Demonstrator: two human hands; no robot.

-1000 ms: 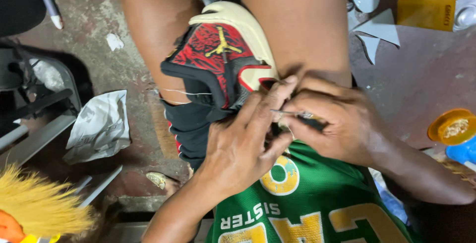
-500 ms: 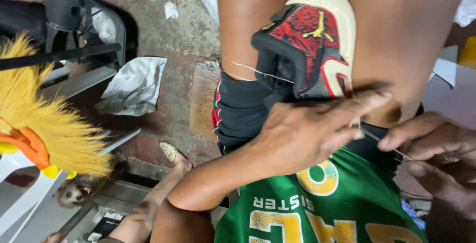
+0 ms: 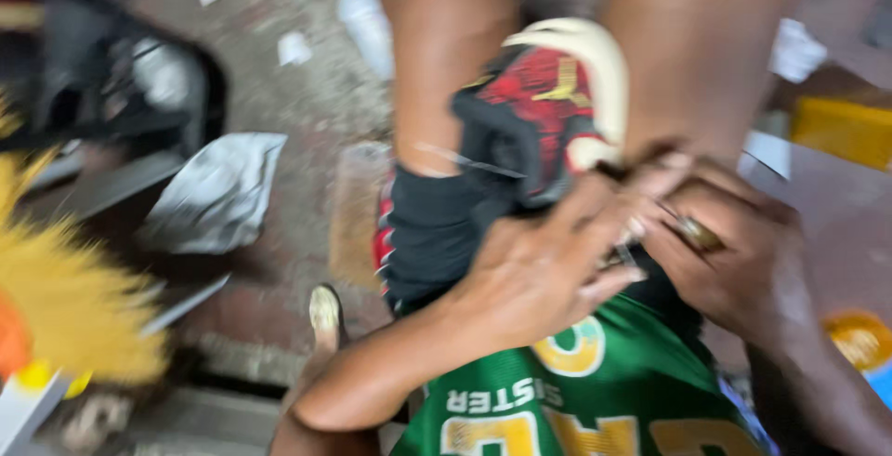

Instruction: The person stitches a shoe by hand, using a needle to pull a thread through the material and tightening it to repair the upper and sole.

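While wedged between the knees, shoe (image 3: 544, 112) red and black with cream sole, toe up; left hand (image 3: 530, 275) pressed flat on its heel, fingers spread; right hand (image 3: 734, 261) just beside, closed around something too blurred to tell; crumpled foil (image 3: 218, 191) on floor, well apart
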